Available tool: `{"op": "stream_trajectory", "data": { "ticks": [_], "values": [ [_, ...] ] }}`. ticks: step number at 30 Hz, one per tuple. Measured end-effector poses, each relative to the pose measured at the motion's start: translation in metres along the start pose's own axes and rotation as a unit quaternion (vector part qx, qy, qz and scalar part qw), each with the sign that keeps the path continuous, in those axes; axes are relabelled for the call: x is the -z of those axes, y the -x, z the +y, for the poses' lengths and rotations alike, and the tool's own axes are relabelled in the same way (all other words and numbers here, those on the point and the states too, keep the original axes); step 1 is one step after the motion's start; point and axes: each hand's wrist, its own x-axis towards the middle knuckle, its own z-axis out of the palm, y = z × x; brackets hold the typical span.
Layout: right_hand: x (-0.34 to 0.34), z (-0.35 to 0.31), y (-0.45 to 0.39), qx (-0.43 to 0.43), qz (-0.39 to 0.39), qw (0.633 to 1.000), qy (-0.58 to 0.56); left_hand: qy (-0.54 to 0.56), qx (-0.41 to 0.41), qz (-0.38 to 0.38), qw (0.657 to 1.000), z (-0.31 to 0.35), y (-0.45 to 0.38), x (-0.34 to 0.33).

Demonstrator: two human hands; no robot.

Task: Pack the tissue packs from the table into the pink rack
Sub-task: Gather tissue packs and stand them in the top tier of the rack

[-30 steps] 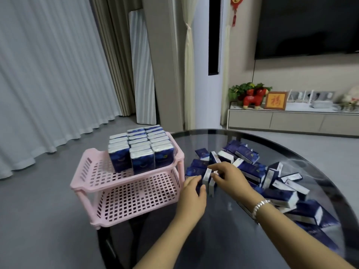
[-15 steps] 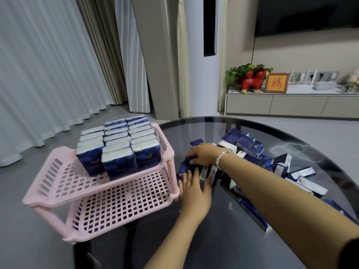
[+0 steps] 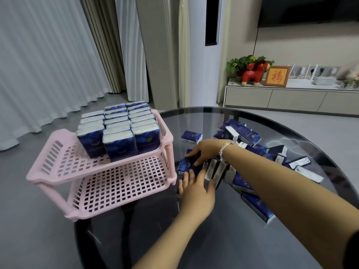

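We are squaring a row of tissue packs (image 3: pixel 210 169) between both hands: left hand (image 3: pixel 196 193) flat against its near end, right hand (image 3: pixel 206 150) curling over the far end, the pink rack (image 3: pixel 108 171) just left of our grip.

I see a matt pink perforated plastic rack (image 3: pixel 101 171) on the glossy, reflective dark glass round surface (image 3: pixel 213 239), with dark blue tissue packs (image 3: pixel 246 133) in shiny, smooth plastic film.

Pink rack (image 3: pixel 58 171), navy-and-white tissue packs (image 3: pixel 120 144)
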Motion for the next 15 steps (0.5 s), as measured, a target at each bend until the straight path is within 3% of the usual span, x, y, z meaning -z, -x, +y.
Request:
{"op": "stream_trajectory", "data": {
  "ticks": [6,15],
  "values": [
    [-0.012,-0.026,0.021,0.004,0.006,0.999,0.031,-0.008,0.011,0.007,1.0,-0.006,0.043,0.004],
    [-0.027,-0.058,0.059,-0.011,0.026,0.998,0.05,0.108,-0.012,0.067,0.992,-0.039,0.095,0.023]
  ]
}}
